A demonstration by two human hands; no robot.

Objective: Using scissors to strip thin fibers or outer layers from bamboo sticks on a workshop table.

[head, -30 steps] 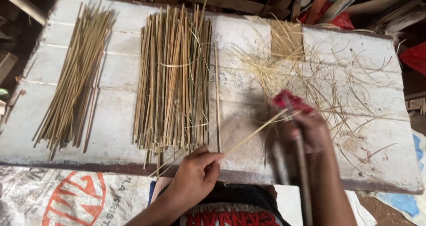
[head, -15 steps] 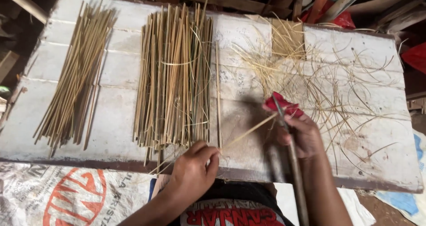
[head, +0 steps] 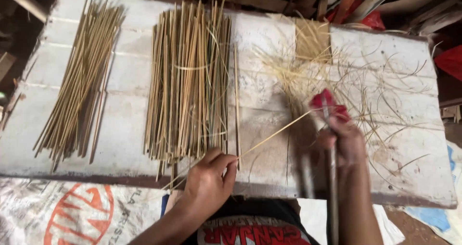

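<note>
Fingers of left hand [head: 208, 177] pinching thin pale bamboo sliver [head: 274, 135], right hand [head: 342, 138] gripping red-handled knife [head: 328, 105].

Bare forearms, no sleeves, dark shirt [head: 250, 226] with seemingly red print

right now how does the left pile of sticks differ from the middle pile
The left pile is smaller, loose and slanted, fanning toward the table edge. The middle pile is bigger, lies straight up the board, with a thin strip looped across it. Both are thin bamboo sticks lying flat on the whitish board.
</note>
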